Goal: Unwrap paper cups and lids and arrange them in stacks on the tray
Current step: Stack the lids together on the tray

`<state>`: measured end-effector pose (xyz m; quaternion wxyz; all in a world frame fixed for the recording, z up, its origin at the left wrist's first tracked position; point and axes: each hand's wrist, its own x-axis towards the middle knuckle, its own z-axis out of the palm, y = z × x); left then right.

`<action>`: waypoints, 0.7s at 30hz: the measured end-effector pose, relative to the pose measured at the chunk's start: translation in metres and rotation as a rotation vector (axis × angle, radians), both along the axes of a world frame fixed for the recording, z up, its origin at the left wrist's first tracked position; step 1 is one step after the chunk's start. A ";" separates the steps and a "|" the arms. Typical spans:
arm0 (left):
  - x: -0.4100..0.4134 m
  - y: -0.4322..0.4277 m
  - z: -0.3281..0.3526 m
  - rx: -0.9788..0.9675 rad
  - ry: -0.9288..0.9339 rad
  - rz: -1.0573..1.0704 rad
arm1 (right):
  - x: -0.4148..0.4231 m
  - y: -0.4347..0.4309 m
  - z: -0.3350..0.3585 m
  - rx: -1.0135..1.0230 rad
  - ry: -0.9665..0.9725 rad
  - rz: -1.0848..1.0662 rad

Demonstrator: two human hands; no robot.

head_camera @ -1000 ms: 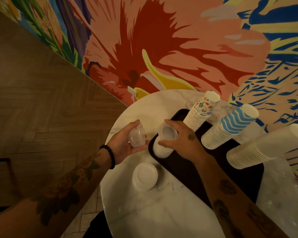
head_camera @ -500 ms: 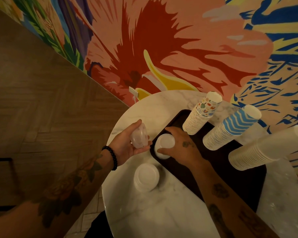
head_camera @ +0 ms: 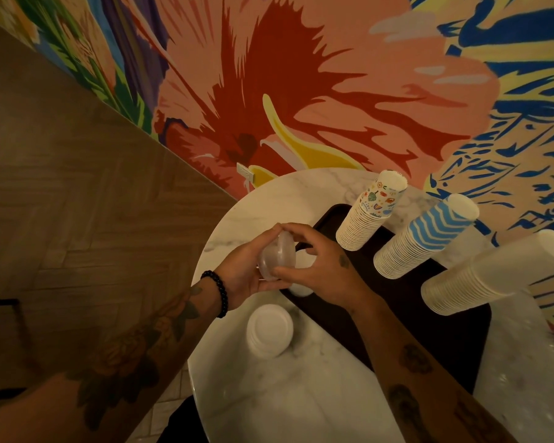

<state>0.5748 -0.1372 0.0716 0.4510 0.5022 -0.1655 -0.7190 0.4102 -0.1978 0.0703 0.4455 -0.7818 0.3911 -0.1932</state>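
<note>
At the corner of the dark tray [head_camera: 413, 298], the right hand [head_camera: 320, 266] has left the white lid stack [head_camera: 299, 290]. It and the left hand [head_camera: 243, 273] both grasp a round, translucent lid bundle [head_camera: 275, 255].

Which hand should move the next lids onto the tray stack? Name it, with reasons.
Probably the right hand: it pinches the lid bundle that the left hand holds, just over the lid stack on the tray.

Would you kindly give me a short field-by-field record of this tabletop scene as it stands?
Left hand: grips translucent lid bundle
Right hand: pinches that bundle
Tray: patterned cup stack, blue-wave cup stack, plain cup stack, half-hidden lid stack
Table: loose lid stack, beside tray
</note>
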 end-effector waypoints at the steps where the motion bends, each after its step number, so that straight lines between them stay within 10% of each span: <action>1: 0.001 0.000 -0.001 0.013 -0.013 0.009 | -0.002 -0.002 0.000 0.009 -0.021 -0.025; 21: 0.025 0.006 -0.014 0.134 0.102 0.248 | -0.017 -0.014 -0.036 -0.089 0.476 -0.089</action>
